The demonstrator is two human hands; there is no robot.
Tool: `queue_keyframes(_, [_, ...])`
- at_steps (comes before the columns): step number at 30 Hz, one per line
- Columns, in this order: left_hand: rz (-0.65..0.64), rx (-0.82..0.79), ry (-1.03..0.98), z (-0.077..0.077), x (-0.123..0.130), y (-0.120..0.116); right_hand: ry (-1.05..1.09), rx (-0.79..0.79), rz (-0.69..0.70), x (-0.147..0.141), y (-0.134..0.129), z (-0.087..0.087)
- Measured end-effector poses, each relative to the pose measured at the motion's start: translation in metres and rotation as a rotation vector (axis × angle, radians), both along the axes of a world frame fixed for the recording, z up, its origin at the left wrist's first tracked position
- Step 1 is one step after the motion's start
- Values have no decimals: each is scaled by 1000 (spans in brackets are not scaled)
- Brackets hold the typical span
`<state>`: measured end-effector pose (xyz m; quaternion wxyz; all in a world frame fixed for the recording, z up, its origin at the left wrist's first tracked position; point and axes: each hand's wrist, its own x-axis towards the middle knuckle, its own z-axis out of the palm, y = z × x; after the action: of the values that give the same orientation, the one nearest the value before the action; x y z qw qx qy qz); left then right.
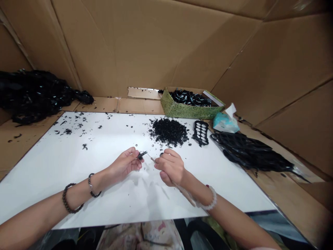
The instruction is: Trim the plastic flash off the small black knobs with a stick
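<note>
Near the middle of the white board (pixel 104 205), my left hand (pixel 127 162) pinches a small black piece (pixel 142 155) between thumb and fingers. My right hand (pixel 170 166) is closed around a thin tool with a fine metal tip (pixel 150 157), which points at the black piece. Whether tip and piece touch is too small to tell. Just beyond my hands lies a pile of small black rings (pixel 169 132). A flat black part with rows of oval holes (pixel 201 133) rests to the right of the pile.
A green patterned box (pixel 192 111) of black pieces stands at the back. Beside it are a tissue pack (pixel 225 122) and black bundled parts (pixel 255 151). Black bags (pixel 39 93) sit at the far left, black scraps (pixel 68 131) nearer. Cardboard walls (pixel 145 45) enclose the back and sides.
</note>
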<state>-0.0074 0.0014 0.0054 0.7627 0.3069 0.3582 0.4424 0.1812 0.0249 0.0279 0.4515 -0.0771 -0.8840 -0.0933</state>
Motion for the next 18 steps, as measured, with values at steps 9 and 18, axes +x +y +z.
queue_keyframes(9, [-36, 261, 321, -4, 4, -9, -173, -157, -216, -5, -5, 1])
queue_keyframes(18, [-66, 258, 310, -1, 0, -8, -115, -1077, -213, 5, 8, 8])
